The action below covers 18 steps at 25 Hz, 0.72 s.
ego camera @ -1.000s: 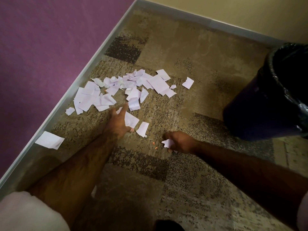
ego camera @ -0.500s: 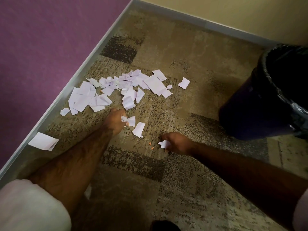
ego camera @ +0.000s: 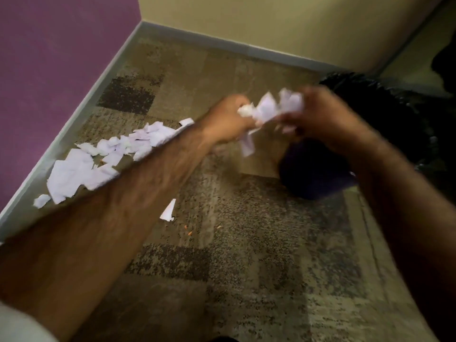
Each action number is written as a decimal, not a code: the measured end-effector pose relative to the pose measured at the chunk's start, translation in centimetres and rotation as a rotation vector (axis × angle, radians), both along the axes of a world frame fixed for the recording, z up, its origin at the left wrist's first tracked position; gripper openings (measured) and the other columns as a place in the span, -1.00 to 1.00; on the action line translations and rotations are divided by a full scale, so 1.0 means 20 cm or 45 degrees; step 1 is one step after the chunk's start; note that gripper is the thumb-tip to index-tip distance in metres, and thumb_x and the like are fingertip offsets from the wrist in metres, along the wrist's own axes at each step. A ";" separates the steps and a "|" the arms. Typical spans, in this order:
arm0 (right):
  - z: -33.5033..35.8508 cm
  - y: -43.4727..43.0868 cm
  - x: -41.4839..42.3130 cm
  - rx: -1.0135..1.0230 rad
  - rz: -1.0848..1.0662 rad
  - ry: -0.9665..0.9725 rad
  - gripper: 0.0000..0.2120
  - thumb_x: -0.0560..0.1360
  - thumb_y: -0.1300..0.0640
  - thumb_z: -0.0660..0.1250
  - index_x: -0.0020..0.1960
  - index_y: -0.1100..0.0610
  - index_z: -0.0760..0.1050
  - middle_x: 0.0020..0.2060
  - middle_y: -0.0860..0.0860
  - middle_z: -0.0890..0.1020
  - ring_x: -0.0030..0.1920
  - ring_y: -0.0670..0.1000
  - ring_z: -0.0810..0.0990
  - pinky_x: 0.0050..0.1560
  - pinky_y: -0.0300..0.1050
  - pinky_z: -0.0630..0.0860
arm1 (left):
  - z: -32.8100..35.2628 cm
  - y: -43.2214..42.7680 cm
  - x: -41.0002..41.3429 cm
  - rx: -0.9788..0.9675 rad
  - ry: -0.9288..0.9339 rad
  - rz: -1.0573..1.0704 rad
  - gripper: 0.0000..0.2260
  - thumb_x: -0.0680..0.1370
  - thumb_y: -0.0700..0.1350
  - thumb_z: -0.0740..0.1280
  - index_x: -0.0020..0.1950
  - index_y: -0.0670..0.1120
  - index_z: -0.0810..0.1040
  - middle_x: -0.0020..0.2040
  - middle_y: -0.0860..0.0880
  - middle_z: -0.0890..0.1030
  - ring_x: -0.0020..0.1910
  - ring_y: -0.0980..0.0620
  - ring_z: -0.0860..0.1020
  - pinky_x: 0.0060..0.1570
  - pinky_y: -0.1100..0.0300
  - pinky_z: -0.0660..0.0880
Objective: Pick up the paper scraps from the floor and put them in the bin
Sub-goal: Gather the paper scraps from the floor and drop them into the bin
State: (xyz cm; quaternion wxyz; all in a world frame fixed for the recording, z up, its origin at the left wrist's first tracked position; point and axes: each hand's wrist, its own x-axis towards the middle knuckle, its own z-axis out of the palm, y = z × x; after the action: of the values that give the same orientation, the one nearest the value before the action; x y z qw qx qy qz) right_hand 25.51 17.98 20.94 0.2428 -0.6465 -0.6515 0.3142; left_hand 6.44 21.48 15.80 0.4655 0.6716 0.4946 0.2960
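Patterned carpet (ego camera: pixel 246 243) in a corner, purple wall (ego camera: pixel 49 58) on one side. Both hands raised off the floor and brought close together — left hand (ego camera: pixel 227 122) and right hand (ego camera: pixel 318 117) each closed on a crumpled bunch of scraps (ego camera: pixel 271 107) held between them, one strip dangling below. Just beyond and under the right hand, the bin (ego camera: pixel 385 124) with its black liner. Blurred, so finger positions unclear. Nothing visibly dropped in yet. Behind the left forearm, the big pile (ego camera: pixel 98 161) by the wall — plus a loose scrap (ego camera: pixel 169 211) nearer. Probably early: most still to gather.
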 end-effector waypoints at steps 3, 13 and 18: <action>0.37 -0.05 0.33 0.162 -0.416 -0.049 -0.74 0.43 0.16 0.52 0.05 0.21 0.57 -0.25 0.16 0.62 -0.29 0.09 0.63 -0.30 -0.06 0.65 | 0.31 0.09 0.48 -0.037 -0.191 -0.101 -0.78 0.43 -0.24 0.46 -0.31 -0.09 0.45 -0.44 -0.03 0.47 -0.57 0.11 0.42 -0.52 0.31 0.29; 0.29 -0.20 0.79 0.006 -0.908 -0.514 -0.61 0.41 0.15 0.53 0.17 0.24 0.54 -0.03 0.26 0.67 -0.08 0.21 0.68 -0.01 0.19 0.65 | 0.38 0.01 0.97 0.118 -0.008 -0.363 -0.67 0.50 0.16 0.38 -0.02 -0.09 0.66 -0.05 0.00 0.70 -0.12 0.05 0.66 -0.15 0.16 0.56; 0.12 -0.20 0.31 0.585 -0.372 -0.476 -0.78 0.47 0.14 0.40 0.11 0.10 0.61 -0.12 -0.01 0.66 -0.13 -0.06 0.61 -0.05 -0.13 0.55 | 0.18 -0.03 0.53 0.472 -0.052 -0.051 -0.86 0.56 -0.03 0.33 -0.04 -0.04 0.65 -0.11 0.07 0.66 -0.11 0.15 0.58 -0.15 0.33 0.43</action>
State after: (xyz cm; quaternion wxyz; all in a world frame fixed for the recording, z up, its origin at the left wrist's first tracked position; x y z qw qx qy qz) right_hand 31.73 13.99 23.36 0.3011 -0.7078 -0.6390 -0.0033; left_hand 17.00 20.84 19.30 0.3495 0.7494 0.4087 0.3864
